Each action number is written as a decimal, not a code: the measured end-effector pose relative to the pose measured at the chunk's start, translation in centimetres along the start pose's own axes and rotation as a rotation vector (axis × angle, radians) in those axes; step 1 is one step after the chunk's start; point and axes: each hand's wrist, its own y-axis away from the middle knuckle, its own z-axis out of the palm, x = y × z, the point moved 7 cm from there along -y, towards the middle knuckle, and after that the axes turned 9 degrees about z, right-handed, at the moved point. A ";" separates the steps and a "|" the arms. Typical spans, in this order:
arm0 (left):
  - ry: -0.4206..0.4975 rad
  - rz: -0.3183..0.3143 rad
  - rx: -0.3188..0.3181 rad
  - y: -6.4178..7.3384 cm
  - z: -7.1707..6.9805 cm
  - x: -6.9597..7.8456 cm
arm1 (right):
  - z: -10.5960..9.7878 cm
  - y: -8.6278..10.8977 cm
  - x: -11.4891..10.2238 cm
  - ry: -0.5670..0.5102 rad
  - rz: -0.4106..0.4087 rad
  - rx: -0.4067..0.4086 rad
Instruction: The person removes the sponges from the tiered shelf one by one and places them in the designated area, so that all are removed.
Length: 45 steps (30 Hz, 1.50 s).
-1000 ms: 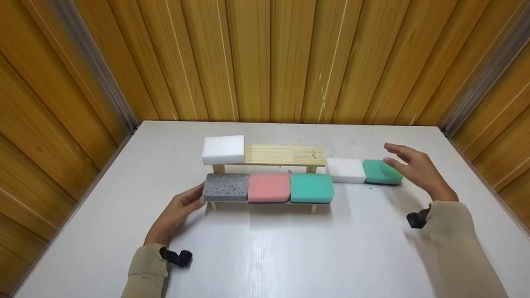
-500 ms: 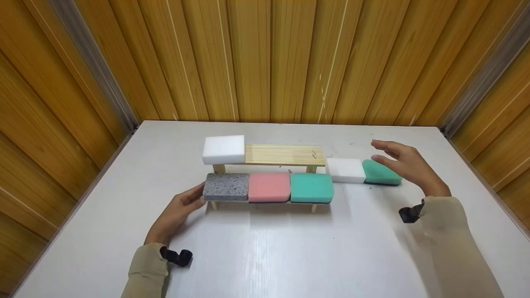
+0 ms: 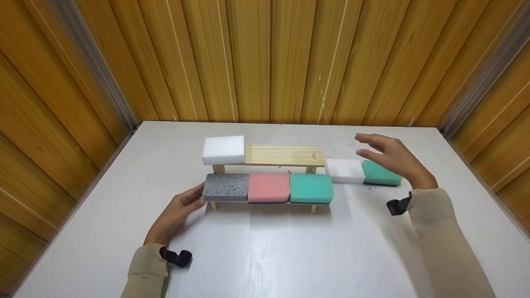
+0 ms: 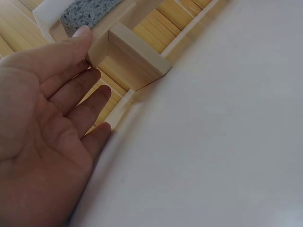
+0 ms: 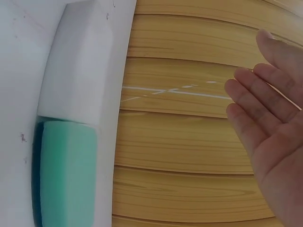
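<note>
A low two-tier wooden stand [image 3: 285,155] has its front tier covered by a grey speckled sponge [image 3: 226,187], a pink sponge [image 3: 269,188] and a teal sponge [image 3: 311,188]. One white block [image 3: 223,150] lies at the left of the rear tier. My left hand [image 3: 174,215] touches the stand's front left end, thumb by the grey sponge and fingers fairly straight. To the right, on the table, lie another white block [image 3: 345,170] and a green sponge [image 3: 379,173], side by side. Above them hovers my right hand [image 3: 393,157], holding nothing, fingers extended.
Bare board shows on the rear tier, right of the white block. The white table [image 3: 265,256] ends at a yellow wood-patterned wall [image 3: 265,62] behind. Similar walls stand left and right. Each wrist wears a black camera.
My right hand has moved left and slightly away from me, from beside the green sponge to above it and towards the white block. My left hand and the stand stay still.
</note>
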 end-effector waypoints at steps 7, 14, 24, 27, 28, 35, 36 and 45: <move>0.000 0.004 0.003 0.0 -0.1 -0.1 | 0.6 -0.8 -1.8 -0.014 -0.022 -0.050; 0.029 -0.003 0.003 -0.2 0.0 -0.3 | 1.4 -1.6 -3.3 -0.073 -0.047 -0.066; 0.031 -0.023 0.018 -0.3 -0.1 -0.5 | 2.9 -2.7 -5.8 -0.089 -0.071 -0.093; 0.034 -0.025 0.023 -0.3 -0.1 -0.5 | 3.3 -3.1 -6.6 -0.085 -0.080 -0.104; 0.032 -0.024 0.022 -0.2 -0.1 -0.5 | 3.4 -3.3 -6.9 -0.084 -0.084 -0.106; 0.030 -0.031 0.027 -0.3 -0.2 -0.5 | 4.5 -3.9 -8.9 -0.103 -0.116 -0.114; 0.030 -0.033 0.027 -0.4 -0.2 -0.6 | 4.7 -4.0 -9.1 -0.110 -0.121 -0.116; 0.026 0.007 0.016 -0.3 -0.1 -0.2 | 6.3 -4.7 -11.4 -0.145 -0.158 -0.145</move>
